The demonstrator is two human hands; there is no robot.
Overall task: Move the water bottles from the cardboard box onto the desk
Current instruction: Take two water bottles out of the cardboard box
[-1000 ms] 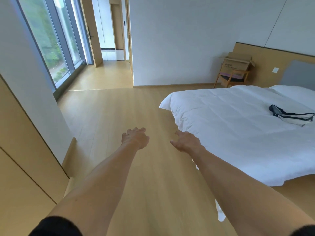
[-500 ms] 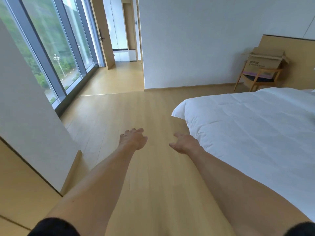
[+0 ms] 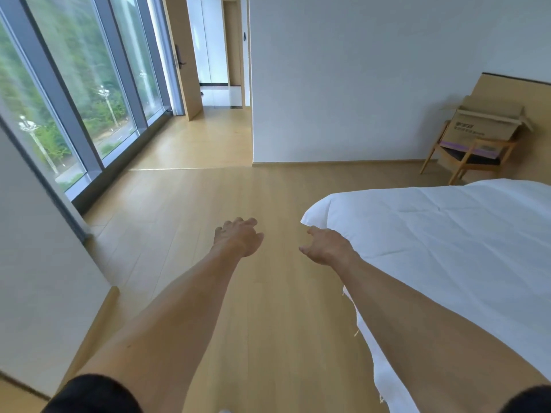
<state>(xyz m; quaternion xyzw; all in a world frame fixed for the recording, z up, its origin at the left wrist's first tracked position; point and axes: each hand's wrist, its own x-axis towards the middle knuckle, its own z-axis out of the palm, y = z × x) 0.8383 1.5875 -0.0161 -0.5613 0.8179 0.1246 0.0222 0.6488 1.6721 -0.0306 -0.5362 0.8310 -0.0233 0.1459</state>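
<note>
Along the far left runs a wall of tall windows [image 3: 89, 93] with grey frames, green trees blurred behind the glass. Nearer on the left stands a white wall panel [image 3: 38, 263] with a wooden base strip. Beyond the windows, a wooden door [image 3: 182, 55] stands beside a passage leading farther back.

Light wooden floor [image 3: 208, 198] fills the middle of the scene. Over it both bare arms reach forward, black sleeves showing at the near edge. The left hand [image 3: 238, 238] is seen from the back, its fingers loosely curled downward and holding nothing. Just right of it, a gap of floor between them, the right hand [image 3: 326, 245] hangs with relaxed, slightly spread fingers, thumb pointing left, also holding nothing. It hovers just beside the near corner of the bed [image 3: 447, 234], whose white cover fills the right side.

A plain white wall [image 3: 357, 79] closes the far side. In the far right corner, a wooden chair [image 3: 465, 156] stands against a wooden panel, and the cardboard box [image 3: 486, 126] rests on its seat, flaps open at the top. The box lies well apart from both hands, far ahead and to the right of them, past the bed. Its contents cannot be seen.
</note>
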